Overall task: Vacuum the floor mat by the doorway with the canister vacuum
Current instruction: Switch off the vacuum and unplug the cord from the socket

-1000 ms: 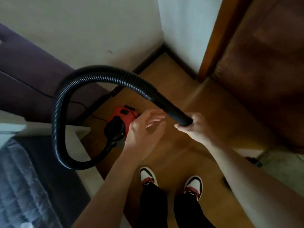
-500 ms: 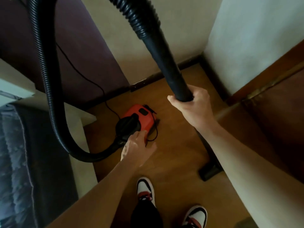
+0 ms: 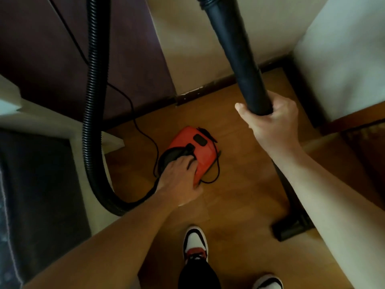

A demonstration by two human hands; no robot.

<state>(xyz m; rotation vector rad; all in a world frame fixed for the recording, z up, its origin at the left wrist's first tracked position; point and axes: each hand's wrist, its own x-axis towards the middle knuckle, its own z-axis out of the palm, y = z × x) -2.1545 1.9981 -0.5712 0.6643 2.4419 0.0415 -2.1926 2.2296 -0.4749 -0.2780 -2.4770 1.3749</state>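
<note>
Bed [image 3: 31,205]: dark grey cover, at the left edge.
Dark panel [image 3: 52,59]: deep purple, upright against the wall at upper left.
Hose [image 3: 93,101]: one, black and ribbed. It drops from the top edge, bends at the floor and runs right behind the left wrist toward the vacuum.
Cord [image 3: 143,132]: one, thin and black. It trails down the dark panel onto the floor and loops round the vacuum's right side.
Vacuum [image 3: 200,153]: one, small, with a red-orange body, a round black front and a black patch on top. It sits on the wooden floor [image 3: 239,184] near the wall, in front of the dark panel and ahead of the person's feet.
Left hand [image 3: 179,180]: laid on the vacuum, fingers bent over the black handle on top and thumb along the red side. I cannot tell whether it closes into a grip.
Shoes [image 3: 194,240]: two, white, black and red, at the bottom edge. The right one is cut off by the frame.
Tube [image 3: 243,59]: one, smooth, black and stiff, slanting down from the top edge.
Right hand [image 3: 275,119]: wrapped round the tube, fingers and thumb closed on it.
Floor head [image 3: 291,228]: one, black and flat on the floor at the tube's lower end, partly hidden by the right forearm.
Hands counted: two.
</note>
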